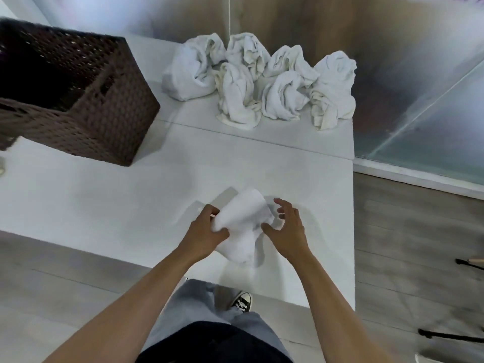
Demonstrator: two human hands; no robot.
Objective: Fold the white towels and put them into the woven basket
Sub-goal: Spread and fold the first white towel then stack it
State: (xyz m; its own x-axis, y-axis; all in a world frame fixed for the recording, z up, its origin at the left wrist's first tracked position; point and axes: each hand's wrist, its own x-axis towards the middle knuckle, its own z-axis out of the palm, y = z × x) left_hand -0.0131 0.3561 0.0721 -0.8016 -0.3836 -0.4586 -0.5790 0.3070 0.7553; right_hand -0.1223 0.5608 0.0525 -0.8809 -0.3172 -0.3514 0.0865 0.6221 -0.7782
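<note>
Your left hand (207,231): grips white towel (242,226), near tabletop (104,200).
Your right hand (286,229): fingers spread, holding nothing.
Crumpled towels (262,79): far.
Woven basket (86,100): far left.

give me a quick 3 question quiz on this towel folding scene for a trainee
1. True or false: the left hand grips the white towel over the table.
2. Where does the woven basket stand? A) on the floor B) on the table, to the left C) on top of the pile of crumpled towels
3. Fill in: the right hand is ____, its fingers spread beside the towel.

Key: 1 true; 2 B; 3 open
</note>
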